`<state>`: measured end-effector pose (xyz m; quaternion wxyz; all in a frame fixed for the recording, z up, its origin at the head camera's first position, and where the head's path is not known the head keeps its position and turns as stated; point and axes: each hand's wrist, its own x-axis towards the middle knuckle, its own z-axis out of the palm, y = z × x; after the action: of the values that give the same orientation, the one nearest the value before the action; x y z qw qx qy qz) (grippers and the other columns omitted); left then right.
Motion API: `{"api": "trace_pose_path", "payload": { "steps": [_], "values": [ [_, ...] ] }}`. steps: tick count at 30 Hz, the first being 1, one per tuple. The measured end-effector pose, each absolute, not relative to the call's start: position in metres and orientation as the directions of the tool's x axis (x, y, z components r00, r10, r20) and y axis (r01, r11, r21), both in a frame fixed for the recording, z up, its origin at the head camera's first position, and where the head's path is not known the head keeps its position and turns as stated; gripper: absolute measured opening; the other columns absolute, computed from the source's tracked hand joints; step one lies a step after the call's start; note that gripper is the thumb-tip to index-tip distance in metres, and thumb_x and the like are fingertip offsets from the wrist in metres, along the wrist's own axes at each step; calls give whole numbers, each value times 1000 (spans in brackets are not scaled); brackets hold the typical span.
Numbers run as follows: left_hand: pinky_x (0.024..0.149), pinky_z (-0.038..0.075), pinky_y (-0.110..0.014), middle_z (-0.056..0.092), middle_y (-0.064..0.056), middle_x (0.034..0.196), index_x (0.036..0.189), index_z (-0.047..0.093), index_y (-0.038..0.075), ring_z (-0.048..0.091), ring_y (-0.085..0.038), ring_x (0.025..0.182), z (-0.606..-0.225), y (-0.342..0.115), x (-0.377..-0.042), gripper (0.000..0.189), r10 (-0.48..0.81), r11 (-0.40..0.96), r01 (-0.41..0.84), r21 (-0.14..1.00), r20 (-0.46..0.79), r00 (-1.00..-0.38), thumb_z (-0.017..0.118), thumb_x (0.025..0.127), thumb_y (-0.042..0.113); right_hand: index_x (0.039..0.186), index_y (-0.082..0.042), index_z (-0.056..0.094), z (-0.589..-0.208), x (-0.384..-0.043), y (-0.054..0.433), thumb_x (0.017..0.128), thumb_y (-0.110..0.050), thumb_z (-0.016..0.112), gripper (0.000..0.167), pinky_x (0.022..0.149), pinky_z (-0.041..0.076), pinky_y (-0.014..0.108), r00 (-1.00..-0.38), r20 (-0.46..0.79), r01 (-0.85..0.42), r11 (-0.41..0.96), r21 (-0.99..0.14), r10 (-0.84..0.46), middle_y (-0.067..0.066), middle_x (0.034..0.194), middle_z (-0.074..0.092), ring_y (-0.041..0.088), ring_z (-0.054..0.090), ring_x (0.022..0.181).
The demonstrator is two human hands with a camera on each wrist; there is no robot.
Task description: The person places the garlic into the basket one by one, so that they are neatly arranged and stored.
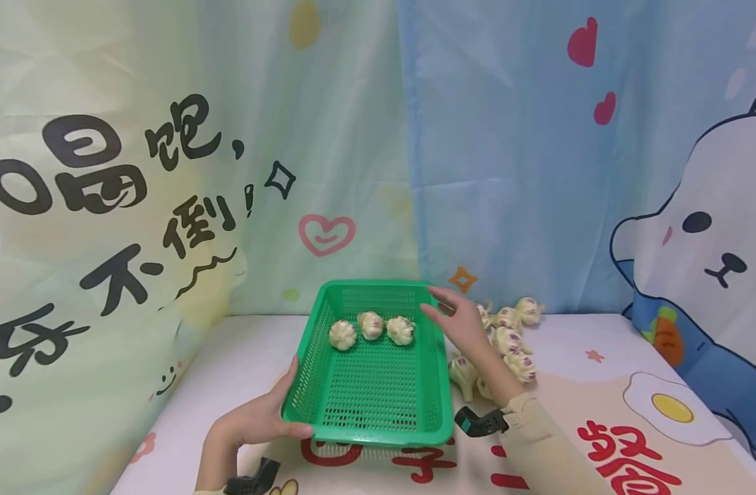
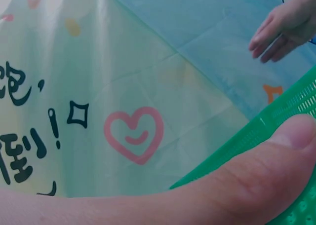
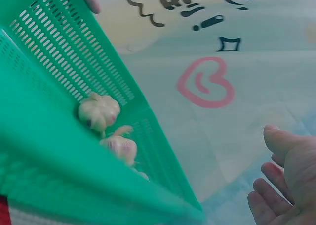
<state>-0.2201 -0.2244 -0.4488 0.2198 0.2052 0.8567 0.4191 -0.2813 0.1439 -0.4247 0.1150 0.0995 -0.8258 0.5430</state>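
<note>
- Three garlic bulbs (image 1: 371, 326) sit inside the basket (image 1: 372, 405), mid-frame.
- Loose bulbs (image 1: 520, 366) lie on the table (image 1: 254, 350), right of centre, so the filling looks only partly done.
- Left hand (image 1: 260, 416), lower left of centre: thumb and fingers grip the basket.
- Right hand (image 1: 461, 323), right of centre: thumb and fingers spread, holding nothing.

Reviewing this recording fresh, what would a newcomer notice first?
Probably the green basket central in the head view, with three garlic bulbs in its far half. The left hand grips its near left corner; the open right hand is by its right rim, near more garlic.
</note>
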Motion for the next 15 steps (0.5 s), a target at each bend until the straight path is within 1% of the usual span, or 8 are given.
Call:
{"api": "trace_pose_path", "payload": {
  "steps": [2, 4, 7, 9, 10, 12, 15],
  "values": [
    [112, 19, -55, -15, -13, 159, 150, -20, 17, -2, -36, 146, -450, -225, -220, 122, 535, 565, 161, 809, -211, -818, 77, 78, 35, 138, -13, 50, -428, -273, 154, 91, -38, 62, 55, 103, 42, 39, -951, 309, -297, 362, -884, -25, 10, 144, 46, 31, 45, 132],
    [112, 19, -55, -16, -13, 159, 150, -21, 18, -2, -36, 146, -450, -225, -221, 122, 543, 563, 164, 810, -212, -813, 77, 78, 34, 137, -13, 51, -435, -266, 165, 90, -38, 63, 54, 103, 43, 34, -949, 314, -297, 351, -888, -11, 9, 143, 47, 30, 45, 132],
    [111, 19, -55, -17, -13, 159, 150, -21, 17, -3, -36, 146, -451, -225, -221, 122, 553, 558, 172, 812, -210, -806, 77, 78, 34, 137, -12, 51, -444, -254, 180, 91, -37, 62, 54, 98, 44, 23, -952, 306, -286, 350, -892, 5, 9, 143, 47, 29, 46, 132],
    [111, 19, -55, -17, -13, 159, 150, -22, 17, -3, -36, 146, -451, -225, -221, 123, 557, 556, 179, 811, -205, -805, 77, 78, 34, 137, -11, 51, -450, -245, 189, 91, -35, 63, 53, 95, 44, 17, -949, 313, -284, 357, -890, 27, 9, 143, 48, 25, 47, 130],
    [111, 19, -55, -17, -13, 159, 150, -21, 17, -3, -37, 146, -451, -225, -221, 123, 556, 558, 182, 809, -202, -806, 77, 78, 34, 137, -10, 52, -452, -242, 195, 91, -33, 63, 52, 95, 43, 15, -946, 322, -288, 365, -885, 37, 10, 142, 49, 21, 48, 130],
    [111, 19, -56, -18, -13, 159, 150, -22, 17, -3, -36, 146, -450, -225, -221, 122, 559, 556, 185, 811, -200, -805, 77, 79, 34, 136, -8, 53, -456, -235, 205, 91, -30, 63, 51, 94, 42, 12, -937, 345, -301, 389, -871, 48, 10, 140, 51, 7, 49, 126],
    [111, 18, -56, -18, -13, 158, 149, -22, 17, -4, -37, 146, -448, -227, -222, 122, 554, 560, 185, 808, -199, -808, 76, 79, 33, 133, -6, 55, -462, -227, 219, 91, -29, 63, 48, 93, 41, 10, -925, 373, -302, 453, -838, 72, 12, 135, 55, -14, 46, 114]
  ]
}}
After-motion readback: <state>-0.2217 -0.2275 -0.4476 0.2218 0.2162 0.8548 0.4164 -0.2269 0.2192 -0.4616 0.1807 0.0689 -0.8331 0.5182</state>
